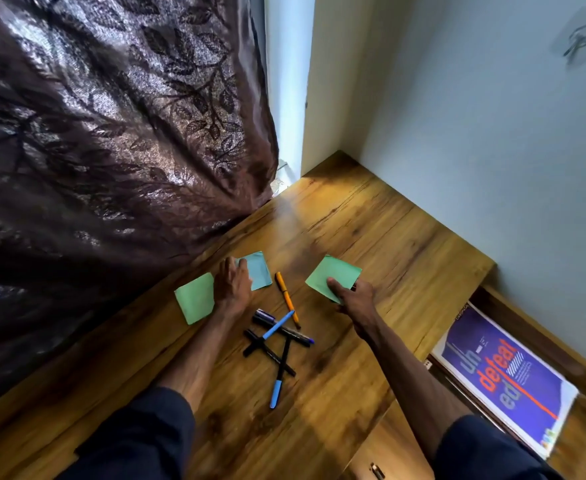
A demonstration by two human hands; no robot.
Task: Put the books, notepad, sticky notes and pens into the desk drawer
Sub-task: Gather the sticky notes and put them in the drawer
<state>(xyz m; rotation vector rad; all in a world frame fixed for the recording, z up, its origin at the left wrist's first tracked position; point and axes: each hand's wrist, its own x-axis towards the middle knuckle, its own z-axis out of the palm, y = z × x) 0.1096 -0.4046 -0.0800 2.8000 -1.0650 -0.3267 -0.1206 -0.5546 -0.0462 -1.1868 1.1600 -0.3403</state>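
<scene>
- While the right hand [352, 299] pinches a green sticky pad [331, 273], thumb on top and fingers at its right edge, the pad sits tilted on the desk [371, 237], one corner pointing far.
- A blue sticky pad [259, 270] lies to the left; the left hand [232, 282] covers its left edge with its fingers, and I cannot tell whether they grasp it or only touch it.
- Another green sticky pad [194, 299] lies flat, further left, just beside that hand.
- An orange pen [287, 299] lies between the hands, its long axis running far to near.
- Nearer, a pile of pens [277, 344] lies crossed; a blue-capped pen [279, 375] points its cap near.
- At the right, the open drawer [534, 327] holds a purple book [502, 379], cover up, on white pages.
- A dark curtain [111, 133] hangs at the left.
</scene>
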